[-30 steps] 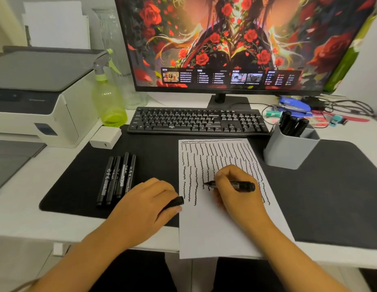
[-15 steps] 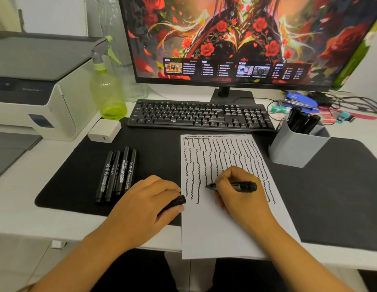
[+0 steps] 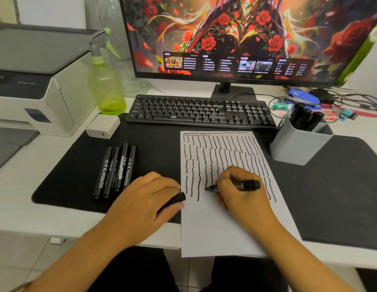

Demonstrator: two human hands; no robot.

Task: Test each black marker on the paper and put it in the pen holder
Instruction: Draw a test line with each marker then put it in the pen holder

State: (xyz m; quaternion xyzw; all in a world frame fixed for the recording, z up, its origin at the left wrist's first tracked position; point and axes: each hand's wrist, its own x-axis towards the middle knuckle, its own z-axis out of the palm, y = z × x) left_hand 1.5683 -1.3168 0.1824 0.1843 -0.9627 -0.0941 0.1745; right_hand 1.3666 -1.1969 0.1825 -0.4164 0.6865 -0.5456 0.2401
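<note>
A white sheet of paper [image 3: 215,228] lies on the black desk mat, its upper half covered in wavy black lines. My right hand [image 3: 244,199] grips an uncapped black marker [image 3: 246,185] with its tip touching the paper among the lines. My left hand [image 3: 145,199] rests at the paper's left edge, closed on the black marker cap [image 3: 176,200]. Several capped black markers [image 3: 116,169] lie side by side on the mat to the left. A grey pen holder [image 3: 297,144] at the right holds several black markers [image 3: 306,119].
A black keyboard [image 3: 200,111] sits behind the paper, under a monitor [image 3: 246,34]. A printer [image 3: 31,81], a green spray bottle [image 3: 105,87] and a white charger [image 3: 102,128] stand at the left. Cables and small items [image 3: 330,102] clutter the back right.
The marker tip has crept down the paper as a wavy line is drawn. My left hand has stayed put with the cap. The camera view has shifted slightly.
</note>
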